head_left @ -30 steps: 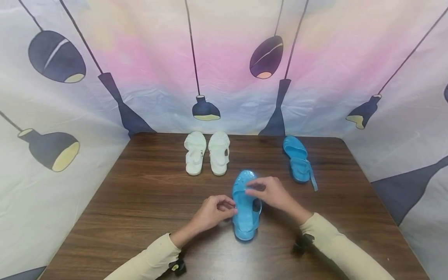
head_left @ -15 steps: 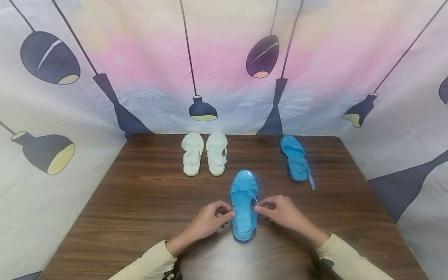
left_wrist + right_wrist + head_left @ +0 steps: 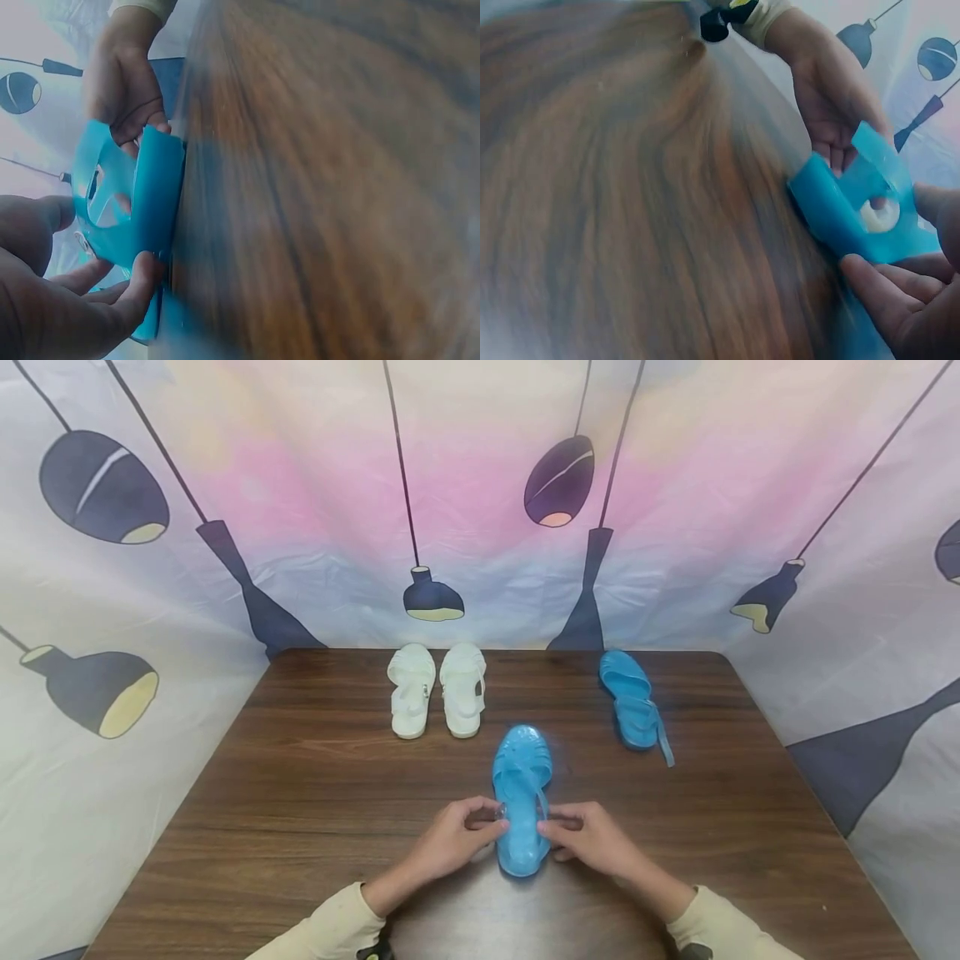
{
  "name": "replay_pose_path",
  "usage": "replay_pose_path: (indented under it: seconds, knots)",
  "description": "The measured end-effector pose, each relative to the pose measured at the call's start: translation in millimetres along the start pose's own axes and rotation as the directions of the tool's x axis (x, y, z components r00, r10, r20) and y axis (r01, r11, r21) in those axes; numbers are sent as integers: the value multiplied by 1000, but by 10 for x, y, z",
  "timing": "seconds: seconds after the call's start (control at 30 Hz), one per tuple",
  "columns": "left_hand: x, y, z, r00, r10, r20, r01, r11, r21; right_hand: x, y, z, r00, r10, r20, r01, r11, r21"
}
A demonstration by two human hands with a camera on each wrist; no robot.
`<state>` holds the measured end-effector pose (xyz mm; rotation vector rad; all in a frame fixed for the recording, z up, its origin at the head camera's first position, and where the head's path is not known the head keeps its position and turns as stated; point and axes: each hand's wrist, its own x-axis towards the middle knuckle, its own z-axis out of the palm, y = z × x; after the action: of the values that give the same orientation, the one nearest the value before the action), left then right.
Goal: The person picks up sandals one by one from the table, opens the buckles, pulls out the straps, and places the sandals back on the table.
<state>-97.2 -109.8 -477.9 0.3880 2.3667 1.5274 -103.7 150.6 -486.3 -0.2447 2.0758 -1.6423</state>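
A blue sandal (image 3: 522,752) stands on the table, toe pointing away, between both hands. My left hand (image 3: 453,839) grips its left side, thumb near the top edge and fingers low along the outer wall. A small metal buckle (image 3: 84,243) shows beside those fingers in the left wrist view. From the opposite side my right hand (image 3: 592,839) holds the sandal near the heel, thumb above and fingers against the side wall (image 3: 855,240). A thin loose ankle strap (image 3: 537,789) slants across the sandal's opening toward the right thumb.
Another blue sandal (image 3: 636,718) lies at the back right, its strap (image 3: 666,743) hanging out to the side. Two white sandals (image 3: 437,693) stand side by side at the back of the wooden table (image 3: 315,793). Behind hangs a curtain (image 3: 480,485) printed with lamps.
My right hand has come from above the sandal's front, drawing the strap back, down to the right side near the heel. The left hand has stayed at the left side, shifting slightly nearer.
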Motion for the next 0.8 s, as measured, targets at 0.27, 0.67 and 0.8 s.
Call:
replay_pose_path:
  seconds: [0.27,0.67,0.8]
  knots:
    - [-3,72,62,999,40,-30,-43,994,-104,-26,-8,14,999,-14,-52,20,994,104]
    - [80,160,100,999,26,-19,-29,976,-217,-35,-138,-75,988,-21,-150,22,1000,4]
    - [133,201,104,999,38,-31,-44,972,-230,-23,-174,-132,982,-39,-183,29,998,-55]
